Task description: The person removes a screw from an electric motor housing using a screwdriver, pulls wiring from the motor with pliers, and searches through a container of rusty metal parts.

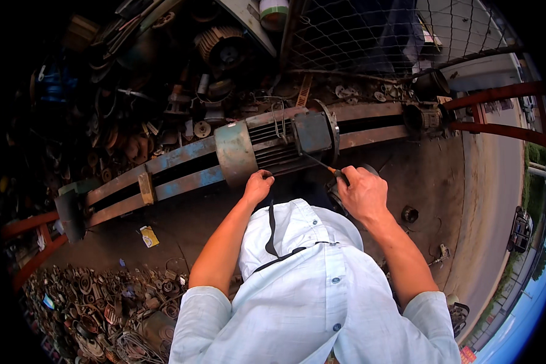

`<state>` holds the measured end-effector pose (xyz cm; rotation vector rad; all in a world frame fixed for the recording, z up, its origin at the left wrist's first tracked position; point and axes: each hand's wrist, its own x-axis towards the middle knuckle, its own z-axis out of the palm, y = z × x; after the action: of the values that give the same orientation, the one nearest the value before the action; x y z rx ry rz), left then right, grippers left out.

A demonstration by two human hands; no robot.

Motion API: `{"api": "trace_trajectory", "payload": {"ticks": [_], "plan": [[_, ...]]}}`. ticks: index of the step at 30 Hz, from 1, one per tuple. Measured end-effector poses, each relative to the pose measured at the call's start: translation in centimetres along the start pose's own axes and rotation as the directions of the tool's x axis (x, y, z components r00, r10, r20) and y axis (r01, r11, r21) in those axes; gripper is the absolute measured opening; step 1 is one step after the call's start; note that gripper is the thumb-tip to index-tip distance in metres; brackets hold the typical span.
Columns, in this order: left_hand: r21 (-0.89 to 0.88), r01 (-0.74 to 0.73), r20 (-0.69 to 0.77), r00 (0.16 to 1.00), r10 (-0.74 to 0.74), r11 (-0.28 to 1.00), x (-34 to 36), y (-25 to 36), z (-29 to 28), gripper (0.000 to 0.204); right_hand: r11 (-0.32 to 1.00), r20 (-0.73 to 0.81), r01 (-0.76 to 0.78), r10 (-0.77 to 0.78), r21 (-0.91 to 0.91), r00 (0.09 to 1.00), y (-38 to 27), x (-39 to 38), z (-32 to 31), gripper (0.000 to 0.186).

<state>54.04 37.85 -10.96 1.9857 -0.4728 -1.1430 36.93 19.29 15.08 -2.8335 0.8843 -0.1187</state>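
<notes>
An electric motor (235, 151) with a worn greenish-grey end cover and dark cooling fins lies across two metal rails. On its right part sits a square blue-grey terminal box (312, 132), beside a round flange (332, 130). My right hand (364, 193) is closed around the orange and dark handle of a screwdriver (337, 172). Its thin shaft reaches up and left to the near lower corner of the box. My left hand (259, 185) is at the motor's near edge, below the fins, with fingers curled together. What they hold, if anything, is hidden.
The blue-stained rails (185, 185) run left to right, with a wooden block (146, 188) across them. Another small motor part (423, 117) sits at their right end. Scrap metal parts (97, 303) pile up at lower left and behind the rails. Wire mesh (370, 36) stands behind.
</notes>
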Motion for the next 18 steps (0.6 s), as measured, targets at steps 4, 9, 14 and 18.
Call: {"api": "trace_trajectory", "payload": {"ticks": [4,9,14,18], "plan": [[0.036,-0.041,0.045,0.998,0.039,0.998,0.9,1.4,1.2,0.037,0.999,0.032,0.016,-0.015,-0.029,0.999,0.3,1.0,1.2,0.019],[0.037,-0.081,0.104,0.992,0.077,0.996,1.6,4.4,2.1,0.039,0.996,0.052,0.085,-0.083,-0.038,0.995,0.4,1.4,0.4,0.017],[0.035,-0.102,0.133,0.986,0.097,0.994,2.6,5.8,3.3,0.041,0.992,0.094,0.116,-0.111,-0.051,0.989,-0.1,1.9,0.2,0.016],[0.039,-0.113,0.129,0.986,0.107,0.993,2.9,6.8,4.3,0.045,0.989,0.105,0.137,-0.131,-0.058,0.986,0.2,2.4,0.3,0.015]]}}
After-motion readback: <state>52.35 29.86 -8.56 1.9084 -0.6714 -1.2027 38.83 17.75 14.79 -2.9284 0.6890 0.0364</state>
